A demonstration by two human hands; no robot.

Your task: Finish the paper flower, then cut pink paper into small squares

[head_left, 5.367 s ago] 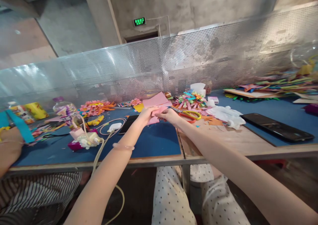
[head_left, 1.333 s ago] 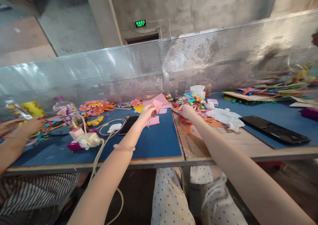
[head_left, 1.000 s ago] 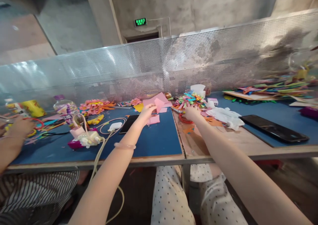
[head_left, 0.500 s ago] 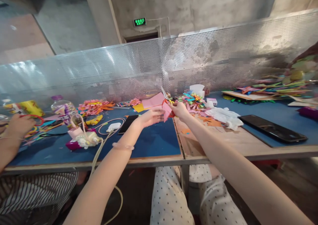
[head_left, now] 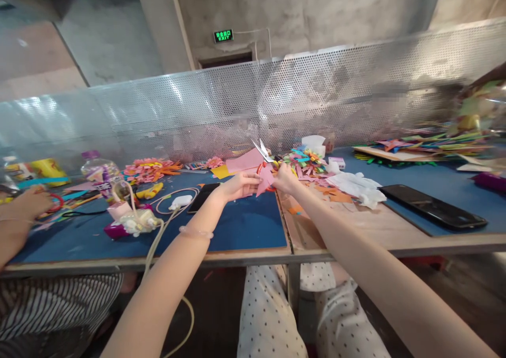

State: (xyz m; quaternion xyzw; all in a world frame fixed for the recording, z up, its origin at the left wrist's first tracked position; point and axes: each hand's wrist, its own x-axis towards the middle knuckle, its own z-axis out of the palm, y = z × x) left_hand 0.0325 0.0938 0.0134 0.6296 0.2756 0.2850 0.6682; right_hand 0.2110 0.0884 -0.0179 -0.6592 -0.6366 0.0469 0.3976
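Note:
My left hand (head_left: 240, 185) pinches a small piece of pink paper (head_left: 265, 181) between thumb and fingers. Beside it, my right hand (head_left: 286, 179) is closed round a pair of scissors (head_left: 262, 152) with red and yellow handles. The blades point up and away from me, parted, beyond the paper. Behind my left fingers lies a larger pink sheet (head_left: 242, 161); whether it touches the held piece I cannot tell. A yellow sheet (head_left: 221, 172) shows at its left edge. Colourful paper pieces (head_left: 306, 163) are heaped right of the scissors.
A phone (head_left: 432, 206) lies at right, another phone (head_left: 203, 197) near my left forearm. Crumpled white tissue (head_left: 358, 185), a bottle (head_left: 100, 173), a power strip with cables (head_left: 136, 221) and paper strips (head_left: 435, 148) lie around. A co-worker's hand (head_left: 33, 202) works at left. A perforated metal panel (head_left: 190, 115) stands behind.
The scissor blades have spread apart, and the small pink piece has turned in my fingers. At left, the co-worker's hand has shifted and a blue strip shows above it.

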